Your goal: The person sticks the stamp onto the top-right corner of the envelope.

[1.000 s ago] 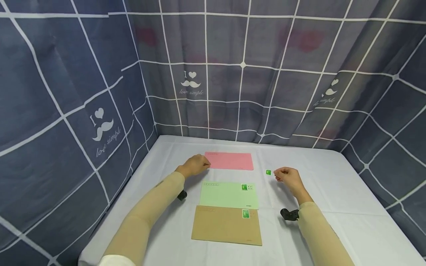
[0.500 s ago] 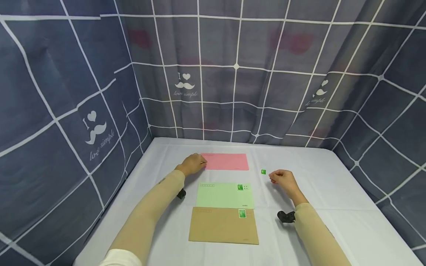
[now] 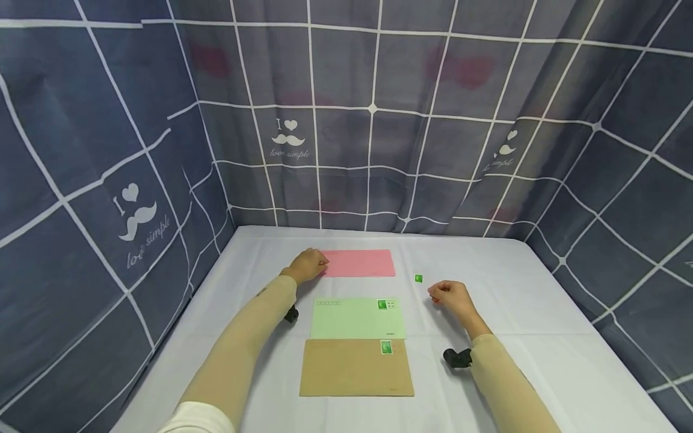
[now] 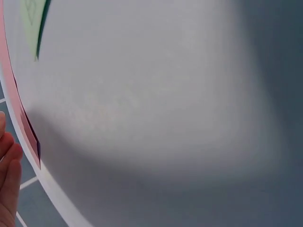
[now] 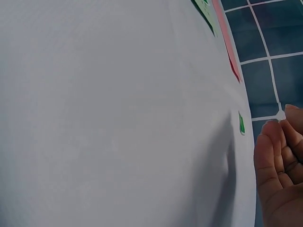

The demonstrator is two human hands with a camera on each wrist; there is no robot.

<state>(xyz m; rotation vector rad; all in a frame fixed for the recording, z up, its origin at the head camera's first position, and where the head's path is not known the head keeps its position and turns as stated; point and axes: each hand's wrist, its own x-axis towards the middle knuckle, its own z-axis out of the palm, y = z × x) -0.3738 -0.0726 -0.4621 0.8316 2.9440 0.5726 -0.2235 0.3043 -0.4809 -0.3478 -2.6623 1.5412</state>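
My left hand (image 3: pixel 306 265) is at the left edge of the pink envelope (image 3: pixel 358 263), its fingertips overlapping that edge in the head view. In the left wrist view the fingers (image 4: pixel 10 165) are slightly bent, with nothing seen between them; whether they touch the paper I cannot tell. A small green stamp (image 3: pixel 418 278) lies on the cloth right of the pink envelope. Just right and nearer of it hovers my right hand (image 3: pixel 455 302), apart from the stamp. Its fingers (image 5: pixel 270 151) are loosely bent, thumb near the index finger, no object visible between them.
Nearer lie a light green envelope (image 3: pixel 354 322) and a brown envelope (image 3: pixel 354 373), edge to edge, each with a green stamp at top right. A white cloth (image 3: pixel 520 385) covers the table. Dark gridded curtains (image 3: pixel 341 138) enclose its back and sides.
The head view has turned slightly right, so everything sits further left. My right hand has drawn back a little from the stamp. The left hand stays at the pink envelope's edge.
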